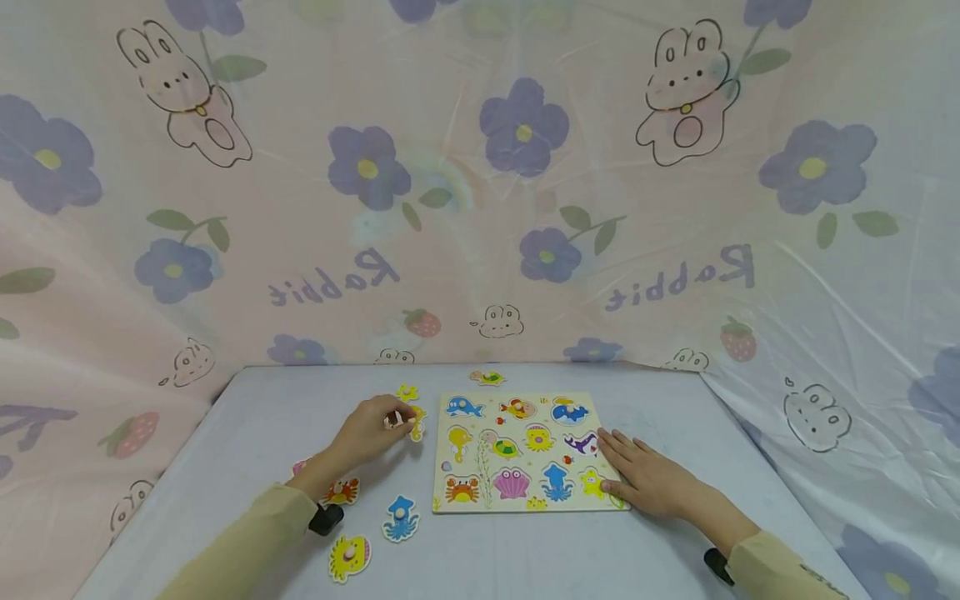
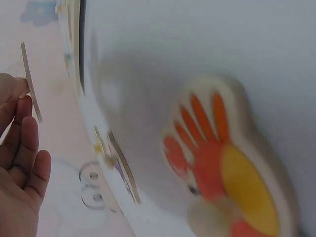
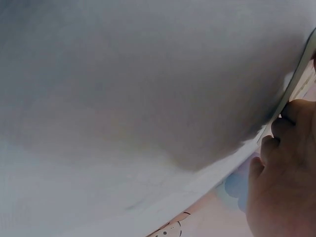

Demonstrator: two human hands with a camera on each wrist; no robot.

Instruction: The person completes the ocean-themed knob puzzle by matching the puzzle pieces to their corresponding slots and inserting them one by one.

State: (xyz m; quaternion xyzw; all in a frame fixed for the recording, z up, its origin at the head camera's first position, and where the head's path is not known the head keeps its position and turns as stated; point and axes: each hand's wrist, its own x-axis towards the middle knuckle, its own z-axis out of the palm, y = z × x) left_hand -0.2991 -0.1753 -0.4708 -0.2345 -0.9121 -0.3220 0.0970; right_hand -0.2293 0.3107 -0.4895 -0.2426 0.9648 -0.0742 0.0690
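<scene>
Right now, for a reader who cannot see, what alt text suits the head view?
A left hand pinches a yellow piece beside a sea-animal board, whose right edge the right hand touches. More pieces lie on the table.

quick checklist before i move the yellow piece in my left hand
1. Yellow piece held: ok, pinched between the left hand's thumb and fingers.
2. Puzzle board flat on the table: ok.
3. Right hand on the board: ok, at its right edge.
4. Piece over the board: not ok, it's left of it.
5. Gap between piece and board free: ok, nothing shows there.
6. Grip firm: cannot tell.
</scene>
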